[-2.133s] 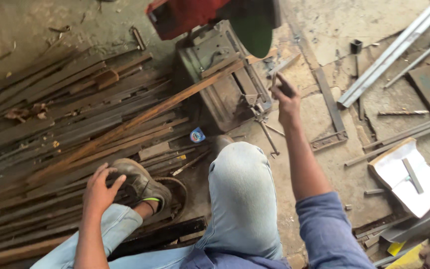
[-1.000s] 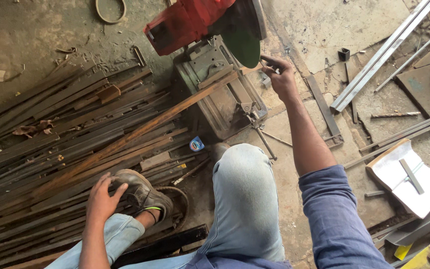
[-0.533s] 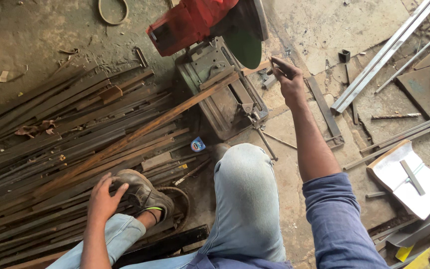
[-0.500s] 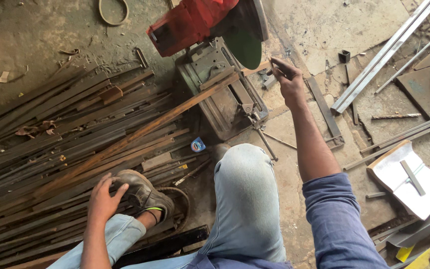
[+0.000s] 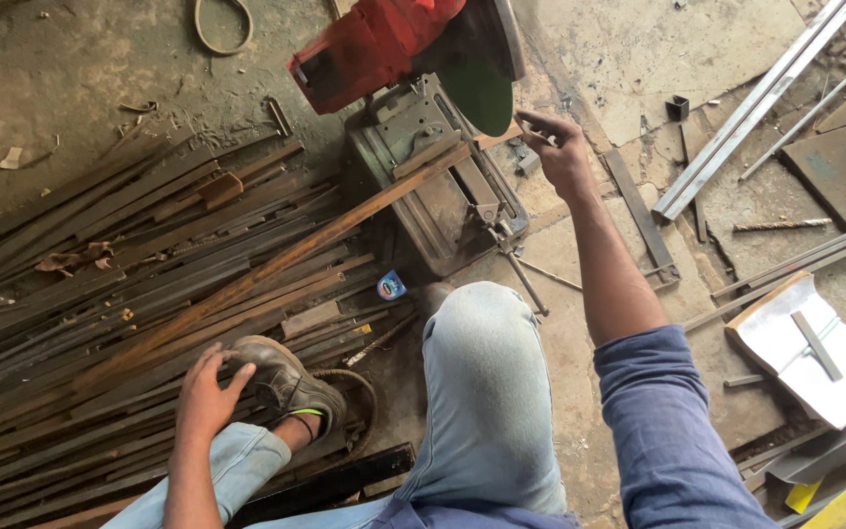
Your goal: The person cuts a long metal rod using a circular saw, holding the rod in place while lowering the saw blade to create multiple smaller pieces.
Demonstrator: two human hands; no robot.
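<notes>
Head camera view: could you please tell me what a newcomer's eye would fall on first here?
The red chop saw at top centre, with a long rusty bar clamped in its vise. The right hand reaches beside the green blade guard. At lower left, the left hand rests on a shoe atop a heap of steel bars.

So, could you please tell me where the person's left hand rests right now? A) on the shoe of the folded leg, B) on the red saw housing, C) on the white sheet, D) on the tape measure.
A: the left hand lies on the brown shoe, over the steel bars.
</notes>
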